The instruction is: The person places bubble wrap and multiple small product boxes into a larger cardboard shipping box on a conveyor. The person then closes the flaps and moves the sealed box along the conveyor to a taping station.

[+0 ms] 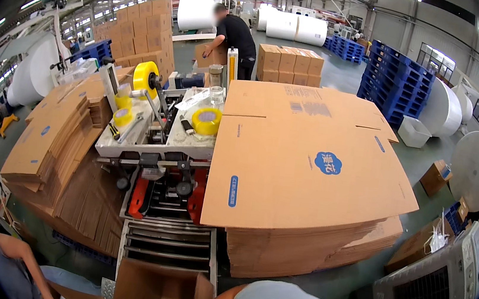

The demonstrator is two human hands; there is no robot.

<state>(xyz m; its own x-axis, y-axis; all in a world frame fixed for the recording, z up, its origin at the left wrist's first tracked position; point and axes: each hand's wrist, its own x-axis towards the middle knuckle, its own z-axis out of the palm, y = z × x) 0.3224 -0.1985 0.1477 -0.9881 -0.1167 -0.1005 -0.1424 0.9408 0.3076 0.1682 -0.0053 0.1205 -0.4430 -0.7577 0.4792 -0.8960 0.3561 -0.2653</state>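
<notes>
The open carton sits at the lower centre of the frame, at the near end of the roller conveyor. Our arms enter on both sides of it; both hands are hidden, so we cannot tell their state.

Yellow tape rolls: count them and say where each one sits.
3 clear ones: one yellow tape roll mounted upright on the sealing machine, one lying flat on its top at the right, one smaller on its left side. Others may hide among the clutter.
</notes>
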